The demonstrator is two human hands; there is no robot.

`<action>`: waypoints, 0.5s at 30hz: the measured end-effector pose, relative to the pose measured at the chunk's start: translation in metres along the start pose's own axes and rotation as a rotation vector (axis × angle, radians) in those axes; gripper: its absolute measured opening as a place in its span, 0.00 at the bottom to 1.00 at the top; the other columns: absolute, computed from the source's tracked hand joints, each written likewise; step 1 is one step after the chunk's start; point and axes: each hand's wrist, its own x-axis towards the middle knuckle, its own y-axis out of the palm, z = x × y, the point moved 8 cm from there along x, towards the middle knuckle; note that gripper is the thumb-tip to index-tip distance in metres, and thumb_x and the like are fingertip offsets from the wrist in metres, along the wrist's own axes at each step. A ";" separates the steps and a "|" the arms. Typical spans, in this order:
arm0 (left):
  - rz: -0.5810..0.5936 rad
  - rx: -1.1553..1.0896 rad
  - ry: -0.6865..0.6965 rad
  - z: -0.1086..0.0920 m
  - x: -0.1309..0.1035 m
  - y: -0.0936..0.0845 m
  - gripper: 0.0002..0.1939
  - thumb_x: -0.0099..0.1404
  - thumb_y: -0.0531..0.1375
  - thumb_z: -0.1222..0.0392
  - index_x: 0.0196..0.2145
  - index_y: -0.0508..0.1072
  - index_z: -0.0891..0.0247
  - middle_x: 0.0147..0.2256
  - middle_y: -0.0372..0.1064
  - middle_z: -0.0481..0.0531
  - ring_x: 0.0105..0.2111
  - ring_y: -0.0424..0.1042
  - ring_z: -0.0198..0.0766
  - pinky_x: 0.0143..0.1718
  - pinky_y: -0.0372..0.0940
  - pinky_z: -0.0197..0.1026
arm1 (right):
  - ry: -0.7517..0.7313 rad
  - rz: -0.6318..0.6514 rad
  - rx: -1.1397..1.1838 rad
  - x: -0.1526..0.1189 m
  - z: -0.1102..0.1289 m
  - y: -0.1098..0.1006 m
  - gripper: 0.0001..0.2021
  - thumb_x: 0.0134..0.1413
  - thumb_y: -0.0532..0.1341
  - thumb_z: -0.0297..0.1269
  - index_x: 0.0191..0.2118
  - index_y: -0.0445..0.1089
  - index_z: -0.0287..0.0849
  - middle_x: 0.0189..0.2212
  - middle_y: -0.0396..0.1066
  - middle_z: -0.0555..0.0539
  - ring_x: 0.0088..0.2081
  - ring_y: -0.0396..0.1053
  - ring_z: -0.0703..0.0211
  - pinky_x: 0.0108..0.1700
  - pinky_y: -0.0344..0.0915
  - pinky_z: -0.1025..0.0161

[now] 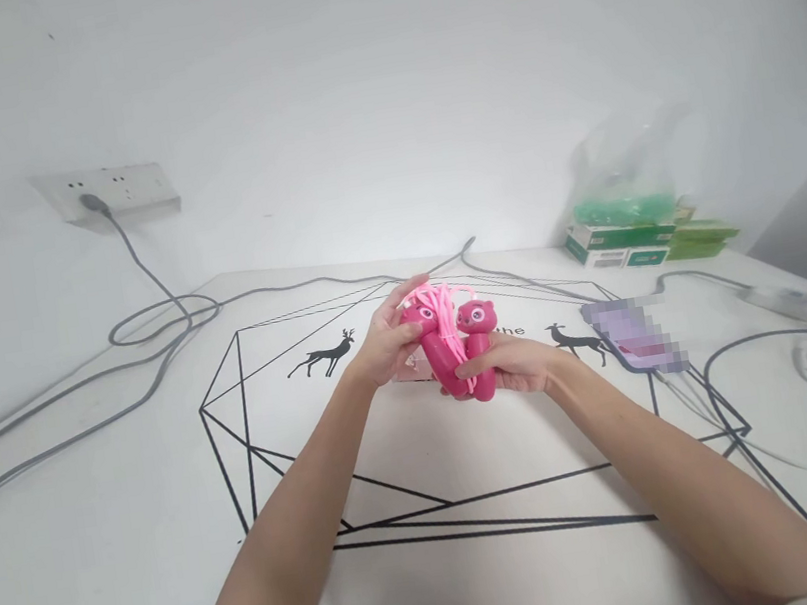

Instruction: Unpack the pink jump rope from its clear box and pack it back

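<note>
A pink jump rope [446, 321] is held up in front of me, its cord bundled between two dark pink handles. Each handle ends in an animal head with large eyes. My left hand [388, 338] is closed around the head of the left handle [444, 365], thumb on its front. Lower down, my right hand [517, 363] grips the right handle [480, 344], with its thumb reaching across to the cord and the left handle. Some right-hand fingers are hidden behind the handles. A pale pink, clear-looking piece [411, 366] shows behind the left handle; I cannot tell what it is.
The white table [427, 461] bears black lines and deer figures. A grey cable [157, 375] runs from the wall socket [121, 190] along the back. A purple phone-like object [632, 334], partly pixelated, lies right. Green-and-white boxes [618, 240] and a clear plastic bag [623, 174] stand back right.
</note>
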 end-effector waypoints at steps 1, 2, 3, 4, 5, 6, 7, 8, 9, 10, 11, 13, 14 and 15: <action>-0.003 -0.006 0.006 0.000 0.000 0.000 0.35 0.53 0.69 0.63 0.59 0.66 0.54 0.40 0.72 0.51 0.38 0.74 0.38 0.39 0.69 0.39 | -0.011 -0.002 -0.005 0.001 0.000 0.001 0.20 0.38 0.75 0.34 0.43 0.77 0.43 0.40 0.78 0.42 0.41 0.76 0.50 0.41 0.75 0.59; -0.010 -0.012 0.008 0.000 0.000 0.001 0.36 0.53 0.69 0.64 0.59 0.66 0.54 0.40 0.72 0.51 0.37 0.73 0.37 0.39 0.69 0.39 | -0.022 -0.002 -0.007 0.002 0.000 0.001 0.20 0.39 0.75 0.34 0.42 0.77 0.42 0.39 0.78 0.42 0.40 0.76 0.50 0.40 0.75 0.59; -0.020 -0.020 0.007 0.000 0.000 0.001 0.36 0.53 0.68 0.64 0.59 0.66 0.54 0.39 0.72 0.50 0.35 0.73 0.35 0.39 0.69 0.38 | -0.033 -0.004 -0.007 0.002 0.001 0.002 0.19 0.39 0.74 0.34 0.42 0.77 0.42 0.38 0.78 0.42 0.39 0.75 0.51 0.40 0.74 0.60; -0.033 -0.029 0.004 0.001 0.000 0.001 0.36 0.54 0.68 0.65 0.60 0.65 0.54 0.39 0.72 0.50 0.34 0.73 0.34 0.39 0.69 0.38 | -0.043 -0.010 -0.005 0.003 0.002 0.003 0.19 0.40 0.74 0.34 0.42 0.77 0.41 0.38 0.78 0.42 0.38 0.75 0.52 0.40 0.74 0.60; -0.050 -0.037 -0.001 0.002 0.001 0.000 0.36 0.55 0.67 0.65 0.61 0.64 0.54 0.38 0.73 0.49 0.33 0.72 0.33 0.39 0.69 0.38 | -0.048 -0.017 -0.005 0.003 0.002 0.004 0.18 0.40 0.74 0.34 0.41 0.77 0.41 0.37 0.78 0.42 0.38 0.75 0.52 0.39 0.74 0.59; -0.068 -0.044 -0.009 0.004 0.001 0.000 0.37 0.56 0.67 0.64 0.62 0.63 0.54 0.37 0.73 0.48 0.32 0.72 0.32 0.39 0.69 0.37 | -0.053 -0.030 -0.005 0.003 0.003 0.004 0.17 0.41 0.74 0.34 0.41 0.77 0.40 0.37 0.77 0.42 0.37 0.75 0.53 0.39 0.74 0.60; -0.087 -0.051 -0.016 0.005 0.002 0.000 0.37 0.57 0.66 0.64 0.63 0.61 0.53 0.36 0.73 0.48 0.31 0.72 0.31 0.39 0.69 0.37 | -0.055 -0.048 -0.007 0.004 0.003 0.003 0.16 0.41 0.74 0.34 0.40 0.76 0.40 0.36 0.77 0.43 0.37 0.75 0.53 0.38 0.74 0.60; -0.107 -0.058 -0.022 0.007 0.002 -0.001 0.37 0.58 0.66 0.64 0.63 0.60 0.53 0.34 0.72 0.47 0.31 0.72 0.31 0.40 0.69 0.37 | -0.058 -0.071 -0.009 0.004 0.004 0.001 0.15 0.41 0.73 0.34 0.39 0.76 0.40 0.35 0.77 0.43 0.36 0.75 0.54 0.37 0.74 0.61; -0.128 -0.066 -0.028 0.008 0.003 -0.001 0.38 0.58 0.66 0.63 0.64 0.59 0.53 0.33 0.72 0.46 0.31 0.72 0.31 0.40 0.69 0.37 | -0.061 -0.097 -0.010 0.004 0.005 0.000 0.15 0.41 0.73 0.33 0.38 0.76 0.40 0.34 0.77 0.43 0.35 0.75 0.55 0.35 0.74 0.62; -0.151 -0.076 -0.032 0.008 0.003 -0.001 0.38 0.59 0.67 0.63 0.64 0.58 0.52 0.33 0.72 0.46 0.32 0.73 0.31 0.41 0.69 0.38 | -0.067 -0.122 -0.010 0.004 0.005 -0.002 0.15 0.41 0.73 0.33 0.38 0.75 0.40 0.34 0.77 0.44 0.34 0.75 0.56 0.34 0.74 0.63; -0.175 -0.087 -0.038 0.009 0.004 -0.001 0.39 0.59 0.67 0.63 0.64 0.57 0.52 0.33 0.72 0.46 0.34 0.73 0.32 0.42 0.69 0.38 | -0.074 -0.145 -0.009 0.004 0.006 -0.004 0.15 0.41 0.73 0.32 0.39 0.75 0.40 0.34 0.77 0.44 0.33 0.75 0.57 0.33 0.74 0.64; -0.226 -0.107 -0.060 0.008 0.004 -0.001 0.42 0.58 0.69 0.63 0.65 0.55 0.52 0.36 0.73 0.48 0.37 0.74 0.34 0.44 0.69 0.40 | -0.080 -0.173 -0.010 0.003 0.006 -0.007 0.16 0.42 0.73 0.32 0.40 0.75 0.40 0.34 0.77 0.44 0.33 0.75 0.57 0.32 0.74 0.65; -0.252 -0.113 -0.074 0.008 0.004 0.000 0.43 0.57 0.69 0.63 0.65 0.55 0.53 0.37 0.74 0.49 0.38 0.75 0.35 0.45 0.70 0.40 | -0.078 -0.179 -0.013 0.003 0.006 -0.008 0.17 0.42 0.73 0.32 0.41 0.75 0.40 0.34 0.77 0.44 0.33 0.75 0.57 0.32 0.74 0.65; -0.277 -0.114 -0.090 0.008 0.003 0.000 0.44 0.57 0.70 0.63 0.65 0.55 0.54 0.38 0.74 0.50 0.39 0.75 0.36 0.45 0.70 0.41 | -0.072 -0.180 -0.018 0.003 0.006 -0.009 0.17 0.42 0.73 0.32 0.41 0.75 0.39 0.34 0.77 0.44 0.32 0.75 0.57 0.32 0.74 0.66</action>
